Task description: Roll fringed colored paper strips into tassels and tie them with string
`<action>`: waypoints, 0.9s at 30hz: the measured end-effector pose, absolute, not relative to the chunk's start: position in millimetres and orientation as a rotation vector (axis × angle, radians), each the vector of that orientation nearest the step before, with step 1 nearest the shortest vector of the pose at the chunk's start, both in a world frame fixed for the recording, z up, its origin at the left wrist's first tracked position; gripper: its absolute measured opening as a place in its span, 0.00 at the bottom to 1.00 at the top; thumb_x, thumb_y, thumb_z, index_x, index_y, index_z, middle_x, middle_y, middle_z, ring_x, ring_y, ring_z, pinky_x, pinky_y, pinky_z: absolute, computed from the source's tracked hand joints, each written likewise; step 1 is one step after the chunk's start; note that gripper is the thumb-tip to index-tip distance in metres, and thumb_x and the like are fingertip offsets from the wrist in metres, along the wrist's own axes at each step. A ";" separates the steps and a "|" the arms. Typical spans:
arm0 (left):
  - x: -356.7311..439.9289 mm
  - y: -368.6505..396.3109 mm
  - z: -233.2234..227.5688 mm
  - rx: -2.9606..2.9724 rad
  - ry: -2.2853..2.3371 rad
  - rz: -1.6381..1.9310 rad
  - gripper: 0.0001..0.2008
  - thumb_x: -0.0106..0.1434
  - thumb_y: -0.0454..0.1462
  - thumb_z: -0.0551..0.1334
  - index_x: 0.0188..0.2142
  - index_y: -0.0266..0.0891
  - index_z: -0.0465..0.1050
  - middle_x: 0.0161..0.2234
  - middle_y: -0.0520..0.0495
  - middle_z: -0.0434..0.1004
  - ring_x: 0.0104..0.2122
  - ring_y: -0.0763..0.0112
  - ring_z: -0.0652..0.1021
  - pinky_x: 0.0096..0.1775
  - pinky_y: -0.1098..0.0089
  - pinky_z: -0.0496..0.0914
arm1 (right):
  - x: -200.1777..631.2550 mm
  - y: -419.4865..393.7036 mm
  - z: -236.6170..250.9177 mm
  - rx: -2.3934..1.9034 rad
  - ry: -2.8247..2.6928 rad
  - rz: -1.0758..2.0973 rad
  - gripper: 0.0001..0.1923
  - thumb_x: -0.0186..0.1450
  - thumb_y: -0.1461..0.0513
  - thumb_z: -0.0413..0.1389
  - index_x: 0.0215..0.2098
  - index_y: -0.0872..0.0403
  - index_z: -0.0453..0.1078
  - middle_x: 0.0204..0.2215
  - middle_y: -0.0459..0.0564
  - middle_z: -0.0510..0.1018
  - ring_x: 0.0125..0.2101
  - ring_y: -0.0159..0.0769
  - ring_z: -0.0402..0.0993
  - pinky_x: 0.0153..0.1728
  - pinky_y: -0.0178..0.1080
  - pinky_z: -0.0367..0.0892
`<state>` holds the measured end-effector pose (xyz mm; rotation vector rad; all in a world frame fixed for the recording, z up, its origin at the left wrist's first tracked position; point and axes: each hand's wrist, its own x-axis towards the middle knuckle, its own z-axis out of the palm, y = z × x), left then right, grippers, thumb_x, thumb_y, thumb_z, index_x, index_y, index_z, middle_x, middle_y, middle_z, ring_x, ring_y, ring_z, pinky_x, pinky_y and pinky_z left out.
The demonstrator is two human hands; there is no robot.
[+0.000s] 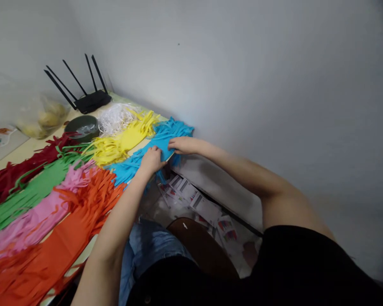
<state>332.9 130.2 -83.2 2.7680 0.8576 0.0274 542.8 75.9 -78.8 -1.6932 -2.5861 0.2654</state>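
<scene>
A bright blue fringed sheet (147, 148) lies at the table's far right end, its cut strips spreading toward both sides. My left hand (152, 160) rests on it near the front edge, thumb apart from the fingers. Farther right, my right hand (183, 145) touches the same blue piece, its fingers slightly bent and lying on the surface. Some blue strips hang over the table edge below the hands. Beside the blue lies a yellow fringed sheet (130, 138).
Orange (60, 242), pink (44, 212), green (41, 180) and dark red fringed sheets (28, 163) cover the near table. Behind are white shreds (116, 118), a dark bowl (94, 132), a router (92, 101) and a plastic bag (47, 117). Printed packets (206, 208) lie below, beside a brown seat (201, 246).
</scene>
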 end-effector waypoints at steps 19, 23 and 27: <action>339.4 134.6 -73.4 2.593 0.967 0.123 0.09 0.62 0.37 0.61 0.38 0.37 0.79 0.45 0.36 0.79 0.47 0.55 0.78 0.51 0.61 0.71 | 556.7 98.8 -68.3 -1.800 -2.461 0.416 0.02 0.60 0.67 0.61 0.33 0.55 0.75 0.33 0.48 0.81 0.33 0.34 0.71 0.32 0.33 0.57; 340.9 135.6 -73.9 2.527 1.051 0.164 0.05 0.60 0.32 0.61 0.33 0.39 0.77 0.41 0.39 0.81 0.45 0.57 0.78 0.49 0.63 0.70 | 556.5 93.9 -60.3 -1.767 -2.439 0.400 0.06 0.60 0.66 0.63 0.37 0.55 0.75 0.36 0.50 0.82 0.36 0.36 0.74 0.35 0.34 0.61; 340.6 136.1 -69.7 2.412 1.230 0.287 0.05 0.59 0.31 0.59 0.33 0.38 0.74 0.34 0.40 0.80 0.39 0.57 0.79 0.42 0.64 0.70 | 522.0 66.7 -56.1 -1.660 -2.106 0.196 0.10 0.67 0.61 0.56 0.43 0.57 0.75 0.46 0.57 0.81 0.49 0.44 0.74 0.52 0.43 0.65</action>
